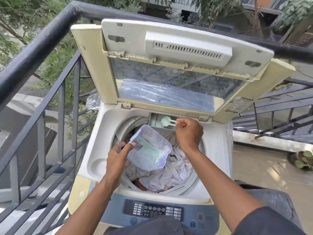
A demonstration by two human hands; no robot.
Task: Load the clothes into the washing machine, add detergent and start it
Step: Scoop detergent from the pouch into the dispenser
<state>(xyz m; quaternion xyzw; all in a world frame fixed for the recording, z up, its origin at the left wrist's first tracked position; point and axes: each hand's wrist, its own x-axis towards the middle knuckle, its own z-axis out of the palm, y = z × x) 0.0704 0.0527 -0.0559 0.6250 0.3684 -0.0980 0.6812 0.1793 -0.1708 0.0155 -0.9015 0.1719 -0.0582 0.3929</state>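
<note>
While the left hand (116, 156) grips the clear tub (149, 148) over the clothes (169, 173) in the washer (94, 150), the right hand (188, 132) pinches the scoop (166, 120) – tipped into the drawer (156, 122)

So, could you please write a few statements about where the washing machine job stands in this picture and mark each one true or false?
1. The washing machine lid is raised. True.
2. The right hand pinches the scoop by its handle over the detergent drawer. True.
3. The left hand is empty. False: it holds the clear plastic container tilted over the drum.
4. The drum is empty. False: white clothes lie in it.
5. The scoop is bright red. False: it is pale green.
</note>
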